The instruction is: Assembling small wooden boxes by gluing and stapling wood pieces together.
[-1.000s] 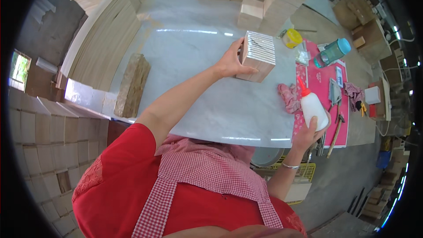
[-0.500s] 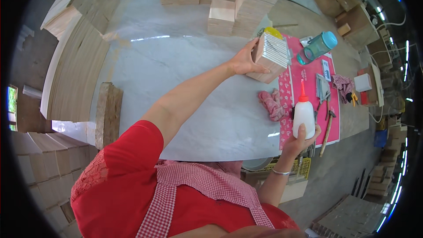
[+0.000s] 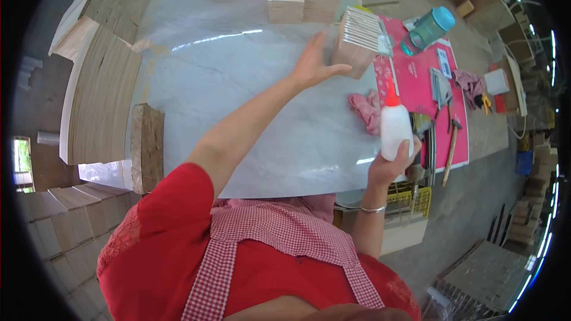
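Observation:
My left hand (image 3: 315,66) is open, thumb and fingers spread, just left of a block-like stack of thin wooden pieces (image 3: 355,53). Pale lines run side by side along the stack's top. In my right hand (image 3: 392,163) is a white squeeze bottle (image 3: 395,131) with a red nozzle, held upright with the tip upward. A crumpled pink cloth (image 3: 366,110) lies on the table between the bottle and the stack.
Wooden board stacks stand on the pale table (image 3: 256,137) at left (image 3: 101,95) and back (image 3: 286,3). A rough wood block (image 3: 147,145) lies at the left edge. The pink mat (image 3: 422,95) holds a teal bottle (image 3: 425,32) and a hammer (image 3: 452,145).
My left hand has let go of the wooden stack and drawn back to its left, opening. My right hand has shifted slightly left with the squeeze bottle. The whole view has shifted a little.

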Demonstrator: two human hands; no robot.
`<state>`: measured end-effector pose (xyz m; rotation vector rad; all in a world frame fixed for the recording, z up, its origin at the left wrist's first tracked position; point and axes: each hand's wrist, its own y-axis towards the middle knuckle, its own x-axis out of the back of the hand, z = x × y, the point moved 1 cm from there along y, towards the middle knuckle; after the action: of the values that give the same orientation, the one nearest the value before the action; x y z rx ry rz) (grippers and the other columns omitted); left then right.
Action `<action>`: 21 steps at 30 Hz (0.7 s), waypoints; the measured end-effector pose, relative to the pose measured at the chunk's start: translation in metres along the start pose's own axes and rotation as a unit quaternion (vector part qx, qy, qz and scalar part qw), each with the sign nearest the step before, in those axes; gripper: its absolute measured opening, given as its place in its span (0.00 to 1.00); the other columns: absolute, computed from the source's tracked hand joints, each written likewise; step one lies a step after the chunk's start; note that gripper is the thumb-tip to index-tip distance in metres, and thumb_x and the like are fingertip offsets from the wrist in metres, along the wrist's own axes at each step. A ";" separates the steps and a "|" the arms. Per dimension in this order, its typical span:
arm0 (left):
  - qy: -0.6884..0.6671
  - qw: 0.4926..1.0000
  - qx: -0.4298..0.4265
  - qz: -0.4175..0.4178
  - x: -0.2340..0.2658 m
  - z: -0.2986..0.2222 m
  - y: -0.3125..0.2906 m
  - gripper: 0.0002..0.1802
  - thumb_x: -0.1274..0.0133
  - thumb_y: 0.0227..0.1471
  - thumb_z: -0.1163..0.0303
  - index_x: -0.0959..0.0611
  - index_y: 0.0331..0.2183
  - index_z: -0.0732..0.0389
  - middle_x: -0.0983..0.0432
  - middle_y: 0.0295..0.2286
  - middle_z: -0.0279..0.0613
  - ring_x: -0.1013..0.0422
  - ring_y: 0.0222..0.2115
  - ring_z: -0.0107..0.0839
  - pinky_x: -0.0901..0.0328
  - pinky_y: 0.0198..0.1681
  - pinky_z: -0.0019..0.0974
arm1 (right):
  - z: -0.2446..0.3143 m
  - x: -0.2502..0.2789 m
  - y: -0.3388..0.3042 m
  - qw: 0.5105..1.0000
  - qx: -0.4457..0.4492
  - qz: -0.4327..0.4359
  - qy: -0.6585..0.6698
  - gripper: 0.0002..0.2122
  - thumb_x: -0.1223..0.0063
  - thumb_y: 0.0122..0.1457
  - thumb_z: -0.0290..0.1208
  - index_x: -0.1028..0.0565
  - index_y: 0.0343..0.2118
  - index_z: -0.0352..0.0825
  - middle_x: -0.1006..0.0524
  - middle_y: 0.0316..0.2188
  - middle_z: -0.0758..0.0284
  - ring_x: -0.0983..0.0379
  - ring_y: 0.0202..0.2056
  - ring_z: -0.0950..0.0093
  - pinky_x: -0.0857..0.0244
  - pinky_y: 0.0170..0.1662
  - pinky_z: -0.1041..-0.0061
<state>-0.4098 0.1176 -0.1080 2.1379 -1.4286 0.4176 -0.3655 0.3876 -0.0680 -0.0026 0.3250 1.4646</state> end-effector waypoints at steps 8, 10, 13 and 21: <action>-0.623 0.737 0.263 0.004 -0.012 -0.086 -0.168 0.34 0.38 0.49 0.66 0.32 0.55 0.64 0.28 0.48 0.41 0.31 0.49 0.31 0.37 0.55 0.37 | -0.019 -0.042 -0.042 0.938 0.098 0.319 -0.098 0.16 0.57 0.63 0.41 0.29 0.44 0.33 0.31 0.48 0.57 0.34 0.48 0.62 0.42 0.52 0.63; -0.529 0.819 0.222 0.006 0.011 -0.076 -0.170 0.26 0.39 0.48 0.68 0.25 0.48 0.65 0.24 0.41 0.41 0.27 0.43 0.31 0.33 0.47 0.37 | -0.018 -0.046 -0.009 0.902 0.236 0.226 -0.282 0.14 0.53 0.61 0.40 0.28 0.43 0.35 0.29 0.44 0.57 0.32 0.47 0.61 0.40 0.50 0.63; -0.305 0.910 0.272 0.071 0.040 -0.070 -0.182 0.23 0.38 0.43 0.69 0.23 0.43 0.65 0.24 0.35 0.40 0.26 0.35 0.30 0.31 0.39 0.37 | -0.041 -0.021 0.021 0.792 0.286 0.155 -0.516 0.14 0.44 0.56 0.37 0.26 0.43 0.37 0.27 0.38 0.56 0.31 0.45 0.57 0.36 0.46 0.61; -0.181 0.954 0.217 0.098 0.045 -0.077 -0.219 0.24 0.38 0.40 0.71 0.25 0.42 0.66 0.24 0.32 0.41 0.27 0.30 0.30 0.31 0.36 0.37 | 0.037 -0.049 -0.031 0.912 0.265 0.237 -0.207 0.14 0.39 0.52 0.28 0.27 0.40 0.32 0.26 0.35 0.56 0.28 0.40 0.57 0.34 0.43 0.64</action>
<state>-0.1883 0.1943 -0.0773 2.5262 -1.9103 0.4627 -0.3305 0.3439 -0.0282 0.8687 0.3795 1.7619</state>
